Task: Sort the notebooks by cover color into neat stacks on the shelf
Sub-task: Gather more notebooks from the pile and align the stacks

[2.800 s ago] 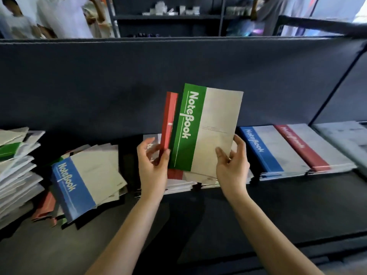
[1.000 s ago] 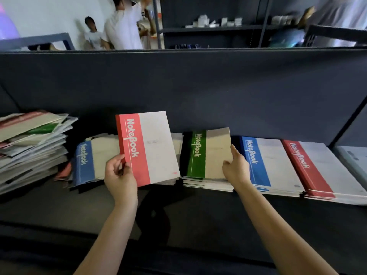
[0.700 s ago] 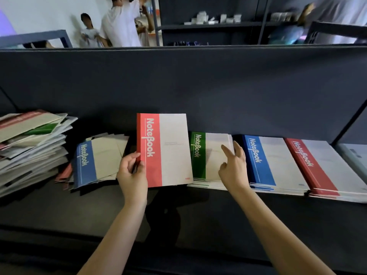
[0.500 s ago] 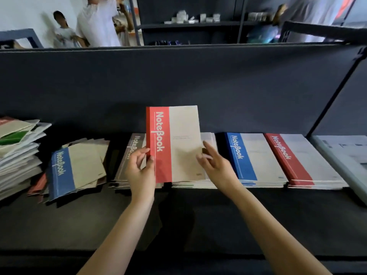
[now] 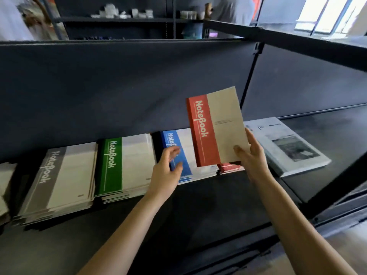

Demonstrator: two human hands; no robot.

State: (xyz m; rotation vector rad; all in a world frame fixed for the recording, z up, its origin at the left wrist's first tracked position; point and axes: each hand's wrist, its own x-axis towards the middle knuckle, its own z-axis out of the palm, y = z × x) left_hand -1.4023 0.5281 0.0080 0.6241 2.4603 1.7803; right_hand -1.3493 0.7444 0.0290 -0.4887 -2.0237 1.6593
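My right hand (image 5: 251, 155) holds a red-banded notebook (image 5: 216, 126) by its lower right edge, tilted upright in the air above the red stack (image 5: 231, 168), which is mostly hidden behind it. My left hand (image 5: 167, 171) hovers with loosely curled fingers over the blue stack (image 5: 184, 155) and holds nothing. To the left lie a green stack (image 5: 123, 165) and a grey stack (image 5: 57, 181), all flat in a row on the dark shelf (image 5: 198, 211).
A pale stack of printed booklets (image 5: 286, 145) lies right of the red stack. A black upright post (image 5: 249, 76) and a higher shelf board (image 5: 297, 40) stand at the right. People move behind the back panel. A pale pile edge (image 5: 4, 187) shows at far left.
The red notebook passed from my left hand to my right hand and moved right, over the red stack. My left hand let go and now hovers over the blue stack. The view shifted right.
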